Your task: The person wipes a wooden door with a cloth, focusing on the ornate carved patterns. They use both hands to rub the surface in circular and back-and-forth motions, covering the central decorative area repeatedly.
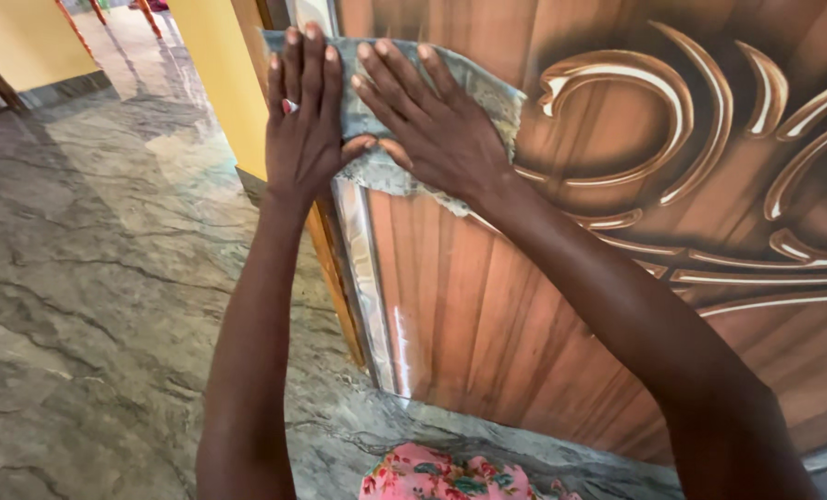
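The glossy brown wooden door (617, 185) with raised swirl carving stands over the grey-green marbled stone floor (89, 278). A faded grey-green cloth (487, 93) lies spread flat against the door's upper left corner, wrapping its edge. The right hand (436, 120), fingers spread open, presses the cloth onto the door face; the left hand (304, 116), also flat, pins it at the door's edge. Flat palms grip nothing, so I judge the cloth could slip down.

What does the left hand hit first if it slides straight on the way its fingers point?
The left hand points up along the cloth. Its fingertips already reach the cloth's top edge; beyond lies the door edge, probably, though depth is unclear.
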